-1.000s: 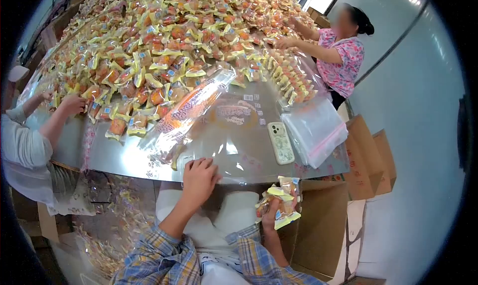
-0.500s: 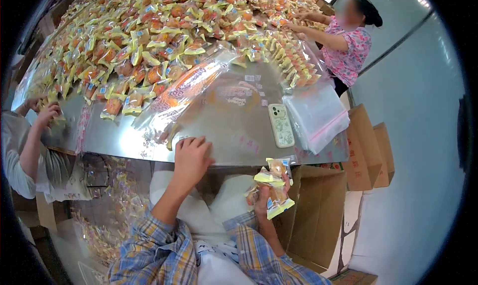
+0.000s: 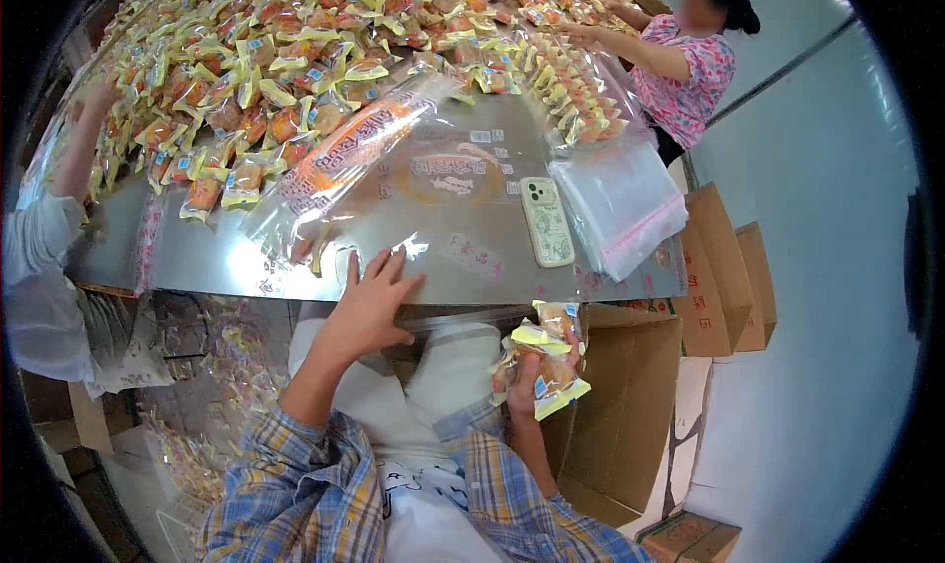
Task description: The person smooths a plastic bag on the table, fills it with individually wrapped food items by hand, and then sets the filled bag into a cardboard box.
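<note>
My left hand (image 3: 372,302) lies at the near edge of the metal table, fingers spread, nothing gripped. Its fingertips reach onto clear plastic film with printed marks (image 3: 453,174), which appears to lie flat on the tabletop. In my right hand (image 3: 527,386) is a bunch of wrapped cakes (image 3: 559,371) in clear packets with yellow ends. These cakes are held over my lap, just below the table edge. Part of my right hand is hidden behind the packets. Beyond my left hand lies a filled-looking clear bag with orange print (image 3: 349,159).
A big heap of wrapped cakes (image 3: 285,81) covers the far table. A phone (image 3: 547,223) lies beside a stack of clear bags (image 3: 625,209). An open carton (image 3: 620,415) stands at my right. Co-workers' arms reach in at left (image 3: 84,140) and far right (image 3: 640,56).
My left hand has spread its fingers and shifted slightly. The co-worker's arm at left has reached farther over the heap. My right hand still holds the cakes; the view has tilted slightly.
</note>
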`<state>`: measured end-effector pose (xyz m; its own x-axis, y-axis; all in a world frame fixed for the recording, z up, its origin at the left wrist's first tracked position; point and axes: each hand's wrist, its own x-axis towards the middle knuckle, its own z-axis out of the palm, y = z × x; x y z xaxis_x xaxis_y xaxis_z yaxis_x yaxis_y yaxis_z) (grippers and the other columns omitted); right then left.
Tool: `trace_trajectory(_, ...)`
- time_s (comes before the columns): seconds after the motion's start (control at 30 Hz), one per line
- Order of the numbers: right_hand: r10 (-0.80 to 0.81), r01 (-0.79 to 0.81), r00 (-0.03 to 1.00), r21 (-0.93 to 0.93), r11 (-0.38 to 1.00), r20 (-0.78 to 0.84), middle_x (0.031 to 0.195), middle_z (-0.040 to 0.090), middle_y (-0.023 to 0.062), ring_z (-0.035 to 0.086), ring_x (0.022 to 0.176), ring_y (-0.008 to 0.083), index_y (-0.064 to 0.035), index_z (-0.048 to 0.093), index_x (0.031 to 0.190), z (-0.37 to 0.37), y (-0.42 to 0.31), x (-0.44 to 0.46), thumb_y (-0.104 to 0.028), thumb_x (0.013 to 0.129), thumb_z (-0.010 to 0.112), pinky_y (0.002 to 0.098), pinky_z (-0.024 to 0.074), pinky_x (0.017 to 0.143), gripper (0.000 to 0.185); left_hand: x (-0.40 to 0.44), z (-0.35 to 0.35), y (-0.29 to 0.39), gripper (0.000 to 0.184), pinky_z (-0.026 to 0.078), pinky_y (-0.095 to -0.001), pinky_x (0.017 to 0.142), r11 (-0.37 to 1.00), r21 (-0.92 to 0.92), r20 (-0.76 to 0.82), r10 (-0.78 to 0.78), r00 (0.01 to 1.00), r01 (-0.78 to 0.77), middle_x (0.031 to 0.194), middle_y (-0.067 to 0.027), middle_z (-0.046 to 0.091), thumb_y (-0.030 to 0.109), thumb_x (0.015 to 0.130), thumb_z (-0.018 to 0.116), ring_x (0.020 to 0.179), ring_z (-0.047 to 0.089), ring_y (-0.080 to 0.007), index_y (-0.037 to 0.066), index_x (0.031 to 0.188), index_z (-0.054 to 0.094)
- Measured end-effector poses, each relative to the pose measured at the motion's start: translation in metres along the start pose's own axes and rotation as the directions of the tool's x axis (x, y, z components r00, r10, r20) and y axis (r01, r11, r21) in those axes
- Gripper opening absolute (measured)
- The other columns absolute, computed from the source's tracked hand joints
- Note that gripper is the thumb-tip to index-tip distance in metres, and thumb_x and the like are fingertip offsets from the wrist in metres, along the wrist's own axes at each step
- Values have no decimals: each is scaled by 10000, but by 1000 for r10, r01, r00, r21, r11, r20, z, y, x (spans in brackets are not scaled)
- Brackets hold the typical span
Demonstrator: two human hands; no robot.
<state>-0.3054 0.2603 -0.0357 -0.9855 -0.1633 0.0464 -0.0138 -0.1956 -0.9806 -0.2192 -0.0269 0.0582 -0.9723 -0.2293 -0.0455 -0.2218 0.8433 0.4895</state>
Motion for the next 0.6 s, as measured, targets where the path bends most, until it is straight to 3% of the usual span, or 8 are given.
trace_trajectory(0.07, -63, 63, 998, -23, 998, -1, 1314, 525, 154, 574, 1124, 223, -71, 311, 1506, -8, 13, 7, -159, 921, 687, 381, 509, 977, 701, -3, 7, -3, 643, 187, -628, 1227, 999, 34, -49, 28, 998, -26, 1579, -108, 442, 300, 710, 871, 1468, 383, -334, 188, 1309, 668)
trace_trajectory(0.1, -120, 122, 992, -83, 989, 30, 1250, 546, 163, 577, 938, 217, -111, 290, 1509, -7, 11, 9, -190, 960, 649, 359, 497, 769, 661, -3, 8, -4, 616, 208, -621, 1223, 998, 52, -73, 42, 996, -38, 1558, -109, 471, 303, 714, 868, 1455, 404, -328, 185, 1289, 679)
trace_trajectory(0.17, -232, 246, 968, -193, 950, 91, 1122, 587, 181, 582, 566, 206, -191, 247, 1515, -5, 8, 14, -253, 1037, 572, 316, 471, 355, 581, -8, 5, -4, 386, 326, -549, 1158, 997, 19, -121, 78, 990, -76, 1403, -66, 619, 248, 778, 815, 1314, 537, -295, 154, 1145, 736)
trace_trajectory(0.2, -233, 248, 968, -221, 943, 92, 1109, 595, 178, 580, 562, 205, -189, 248, 1512, -7, 11, 14, -247, 1042, 562, 317, 473, 360, 569, -10, 4, -7, 329, 354, -528, 1133, 996, -8, -139, 91, 986, -94, 1356, -53, 651, 226, 792, 799, 1267, 567, -286, 147, 1108, 746)
trace_trajectory(0.27, -214, 222, 975, -200, 954, 63, 1171, 572, 179, 565, 730, 224, -138, 259, 1512, -10, 16, 14, -245, 1017, 589, 342, 473, 538, 605, -15, -1, -5, 211, 427, -459, 1043, 988, 30, -265, 155, 952, -152, 1233, -20, 718, 147, 809, 760, 1137, 628, -266, 128, 1018, 765)
trace_trajectory(0.33, -168, 167, 986, -99, 981, 2, 1318, 511, 188, 538, 1075, 262, -41, 280, 1519, -5, 11, 14, -255, 958, 662, 390, 468, 884, 712, -17, 5, -8, 273, 432, -455, 1046, 989, -25, -284, 135, 949, -148, 1274, -35, 699, 125, 781, 771, 1155, 621, -276, 123, 1054, 754)
trace_trajectory(0.47, -203, 199, 979, -142, 970, -16, 1276, 544, 185, 583, 1026, 262, -59, 291, 1508, -7, 6, 19, -274, 967, 649, 379, 510, 854, 683, -20, 5, -7, 425, 447, -448, 1040, 985, -91, -258, 116, 959, -143, 1344, -67, 657, 90, 724, 800, 1175, 611, -297, 116, 1140, 723)
trace_trajectory(0.6, -216, 213, 976, -156, 965, -3, 1230, 574, 188, 617, 935, 258, -92, 287, 1498, -7, -6, 19, -275, 991, 609, 368, 537, 753, 628, -21, 4, -5, 561, 474, -424, 1002, 987, 84, -278, 154, 948, -136, 1325, -86, 660, 112, 673, 836, 1161, 612, -302, 105, 1218, 704)
